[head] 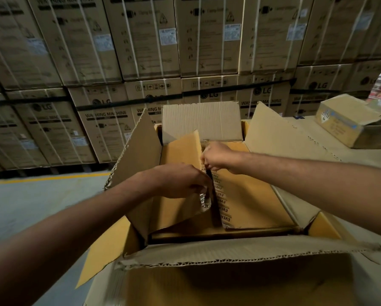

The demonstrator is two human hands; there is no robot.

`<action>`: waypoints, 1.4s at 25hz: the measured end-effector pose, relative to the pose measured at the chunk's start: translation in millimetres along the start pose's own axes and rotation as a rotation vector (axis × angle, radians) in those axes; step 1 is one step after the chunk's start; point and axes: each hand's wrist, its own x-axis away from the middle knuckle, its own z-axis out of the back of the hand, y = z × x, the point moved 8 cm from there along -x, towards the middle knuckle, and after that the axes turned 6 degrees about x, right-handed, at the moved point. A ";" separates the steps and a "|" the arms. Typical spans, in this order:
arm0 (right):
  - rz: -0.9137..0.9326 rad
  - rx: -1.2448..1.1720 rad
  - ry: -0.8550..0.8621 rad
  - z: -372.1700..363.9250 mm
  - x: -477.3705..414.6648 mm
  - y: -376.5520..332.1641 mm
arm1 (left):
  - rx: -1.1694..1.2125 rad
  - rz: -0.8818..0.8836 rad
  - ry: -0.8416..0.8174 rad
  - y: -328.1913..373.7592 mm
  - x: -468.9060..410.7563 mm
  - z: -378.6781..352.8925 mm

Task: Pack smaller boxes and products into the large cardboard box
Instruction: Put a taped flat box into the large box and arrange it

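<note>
A: What is nearest the camera?

B: The large cardboard box point(240, 255), its 4 flaps open and the near flap folded toward the viewer. A smaller box point(249, 195) sits inside it, sealed with printed tape point(221, 204).

A: And the hands?

B: The left hand point(180, 181) has its grip closed on the smaller box's raised left flap, by a bit of crumpled tape. The right hand point(217, 157) pinches the seam just beyond it, fingers closed on the flap edge.

A: What carries the box?

B: A cardboard-covered bench point(330, 138) runs off to the right, with another open carton point(353, 122) on it. To the left is grey concrete floor point(30, 204) with a yellow line point(46, 178).

A: Farther back?

B: A wall of stacked LG washing machine cartons point(141, 40), strapped with white bands.
</note>
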 end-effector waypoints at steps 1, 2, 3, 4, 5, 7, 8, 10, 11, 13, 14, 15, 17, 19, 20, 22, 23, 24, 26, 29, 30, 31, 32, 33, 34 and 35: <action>-0.010 -0.095 0.039 3.3 -1.1 -8.6 | 0.004 0.022 0.051 -3.6 8.0 11.5; 0.001 -0.170 0.058 5.5 -0.5 -19.0 | 0.002 0.052 0.096 -6.5 16.7 23.8; 0.028 -0.227 0.059 6.5 1.3 -31.6 | 0.004 0.092 0.133 -8.6 27.0 36.9; 0.062 -0.270 0.045 5.2 2.4 -44.5 | 0.009 0.140 0.157 -12.3 39.1 49.0; 0.097 -0.293 0.011 0.7 3.7 -57.9 | 0.014 0.193 0.170 -17.0 52.0 59.3; 0.177 -0.295 -0.105 -18.1 4.9 -85.4 | -0.019 0.327 0.158 -30.9 81.8 77.0; 0.221 -0.277 -0.177 -31.7 4.5 -96.9 | -0.078 0.404 0.121 -37.7 95.8 82.6; 0.324 -0.167 -0.333 -63.9 8.9 -117.5 | -0.219 0.555 -0.008 -49.6 119.0 80.1; 0.380 -0.092 -0.393 -80.1 12.4 -125.6 | -0.267 0.617 -0.082 -53.3 128.9 71.3; 0.486 0.005 -0.408 -98.7 18.2 -134.4 | -0.334 0.680 -0.210 -54.5 139.1 48.4; 0.517 0.012 -0.391 -101.6 19.7 -135.7 | -0.351 0.691 -0.244 -54.8 140.8 39.3; 0.525 0.012 -0.367 -100.6 19.4 -134.3 | -0.365 0.692 -0.253 -54.0 139.5 34.5; 0.502 0.045 -0.340 -92.4 14.1 -125.9 | -0.385 0.684 -0.240 -54.0 131.8 32.3; 0.483 0.191 -0.351 -80.8 11.2 -111.9 | -0.388 0.645 -0.236 -49.8 113.9 31.4; 0.487 0.352 -0.350 -75.2 10.2 -101.5 | -0.376 0.625 -0.257 -44.5 102.2 29.7; 0.469 0.732 -0.330 -63.6 10.4 -69.6 | -0.266 0.592 -0.306 -30.9 70.7 18.7; 0.430 0.867 -0.324 -58.4 9.9 -50.2 | -0.181 0.574 -0.324 -23.9 52.9 10.2; 0.386 0.956 -0.332 -53.5 9.2 -29.7 | -0.083 0.545 -0.335 -14.7 33.9 2.2; 0.312 1.039 -0.344 -42.8 7.4 5.7 | 0.118 0.479 -0.371 6.4 -1.6 -17.4; 0.332 1.001 -0.333 -25.9 10.3 31.7 | 0.467 0.510 -0.396 30.8 -36.4 -49.7; 0.353 0.983 -0.317 -19.3 13.0 33.6 | 0.579 0.533 -0.364 35.4 -42.7 -55.7; 0.378 0.969 -0.287 -10.5 16.6 34.9 | 0.675 0.543 -0.297 35.5 -51.0 -59.3; 0.406 0.955 -0.244 -0.3 19.8 33.1 | 0.760 0.541 -0.195 35.0 -57.7 -57.4; 0.428 0.930 -0.188 12.8 21.9 30.3 | 0.824 0.534 -0.083 32.1 -64.0 -52.8; 0.433 0.900 -0.124 28.8 24.4 26.3 | 0.874 0.520 0.013 31.7 -68.6 -44.9; 0.421 0.881 -0.056 46.3 26.6 23.2 | 0.908 0.502 0.076 32.9 -72.9 -37.6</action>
